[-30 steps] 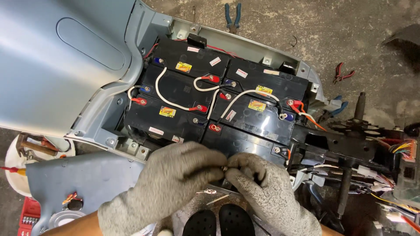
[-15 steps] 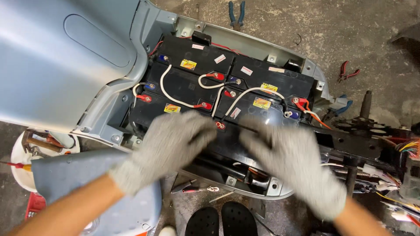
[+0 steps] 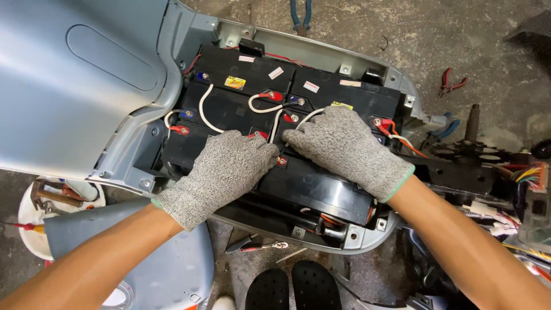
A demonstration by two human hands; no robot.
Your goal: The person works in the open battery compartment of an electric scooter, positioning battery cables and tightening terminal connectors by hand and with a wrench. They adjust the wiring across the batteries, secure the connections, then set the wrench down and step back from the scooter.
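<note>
Floor (image 3: 459,34): rough grey concrete, stained and gritty, lit evenly from above, no hard shadows.

Top edge: blue-handled pliers (image 3: 301,14) lying flat on the floor.

Right side: red-handled cutters (image 3: 450,83) on the floor; below them, near the right edge, a second blue-handled tool (image 3: 445,129), partly hidden.

Lower left corner: white bucket (image 3: 28,215) holding rusty tools, half covered by a grey-blue body panel (image 3: 166,270).

Bottom edge, middle: pair of black sandals (image 3: 293,287) on the concrete; a screwdriver (image 3: 261,247) just above them.
</note>
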